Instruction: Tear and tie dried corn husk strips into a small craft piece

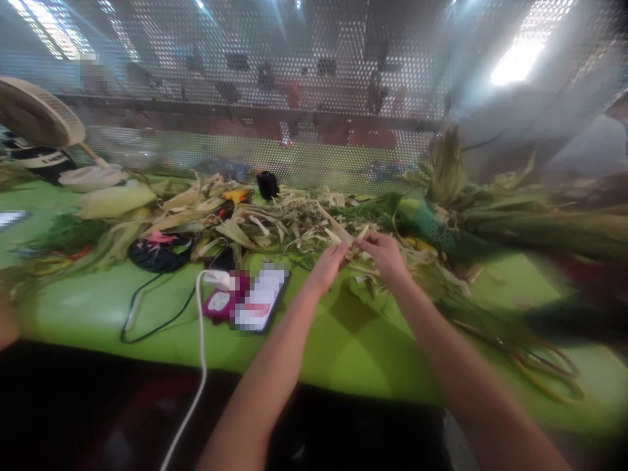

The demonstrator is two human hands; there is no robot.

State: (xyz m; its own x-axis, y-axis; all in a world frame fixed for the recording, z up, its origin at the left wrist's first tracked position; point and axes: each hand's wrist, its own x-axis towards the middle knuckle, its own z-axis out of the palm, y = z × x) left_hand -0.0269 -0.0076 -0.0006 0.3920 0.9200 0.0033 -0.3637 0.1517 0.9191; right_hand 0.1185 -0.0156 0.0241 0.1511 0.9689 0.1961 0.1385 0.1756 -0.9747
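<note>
Head view: left hand (pixel 330 267) and right hand (pixel 385 252) pinched a husk (pixel 338 227) I judged light, tearable, best held at one end.

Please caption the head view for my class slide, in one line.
Two hands pinch pale leafy strips above a green table strewn with dry husks.

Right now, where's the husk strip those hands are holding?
In the head view, the husk strip is just right of centre, at the fingertips of the left hand and right hand, by the husk pile on the green table.
</note>
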